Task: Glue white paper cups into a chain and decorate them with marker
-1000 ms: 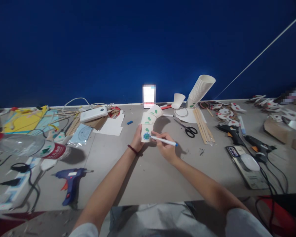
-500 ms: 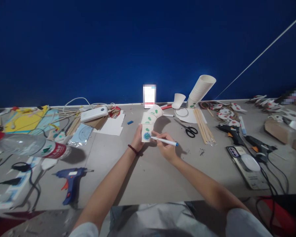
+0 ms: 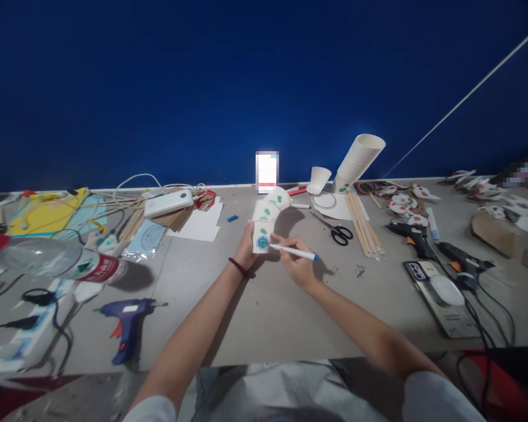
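At frame centre on the counter (image 3: 264,305) almost nothing has moved since a second ago: we see the chain of paper cups (image 3: 268,217) held upright by the left hand (image 3: 246,249), fingers wrapped on the lowest cup. The right hand (image 3: 295,258) pinches the blue marker (image 3: 293,252), tip still at the blue-green spot; colouring goes on.

White paper cups (image 3: 267,218) — green spots, blue-green ring; blue-capped white marker (image 3: 294,252).

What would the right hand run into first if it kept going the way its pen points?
The right hand holds a white pen with a blue cap whose tip already meets the curved chain of white paper cups, at the blue-green circle.
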Available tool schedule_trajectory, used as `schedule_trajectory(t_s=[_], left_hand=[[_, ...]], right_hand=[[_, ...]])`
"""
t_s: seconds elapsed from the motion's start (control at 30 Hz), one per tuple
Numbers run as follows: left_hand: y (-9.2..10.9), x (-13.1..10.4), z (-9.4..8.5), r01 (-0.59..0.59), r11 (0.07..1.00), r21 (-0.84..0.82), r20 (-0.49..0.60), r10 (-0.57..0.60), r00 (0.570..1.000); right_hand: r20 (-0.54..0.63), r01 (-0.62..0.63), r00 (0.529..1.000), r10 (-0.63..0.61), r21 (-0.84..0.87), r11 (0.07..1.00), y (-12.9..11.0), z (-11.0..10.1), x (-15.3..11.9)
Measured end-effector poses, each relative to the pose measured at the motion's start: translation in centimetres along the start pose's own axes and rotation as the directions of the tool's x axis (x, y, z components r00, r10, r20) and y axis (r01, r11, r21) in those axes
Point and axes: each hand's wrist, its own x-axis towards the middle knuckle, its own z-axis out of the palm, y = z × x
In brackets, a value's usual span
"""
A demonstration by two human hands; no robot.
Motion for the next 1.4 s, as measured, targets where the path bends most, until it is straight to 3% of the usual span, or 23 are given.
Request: schedule_trajectory(t_s=[0.63, 1.4], left_hand=[[0.25, -0.3, 0.19, 0.029, 1.0, 0.001, 0.004, -0.029, 1.0], [0.38, -0.42, 0.36, 0.053, 0.998, -0.015, -0.022, -0.053, 0.998]], right_hand=[[0.012, -0.058, 0.998, 0.058, 0.014, 0.998, -0.74, 0.19, 0.2], [0.021, -0.001, 1.0, 0.001, -0.007, 1.0, -0.61, 0.15, 0.09]])
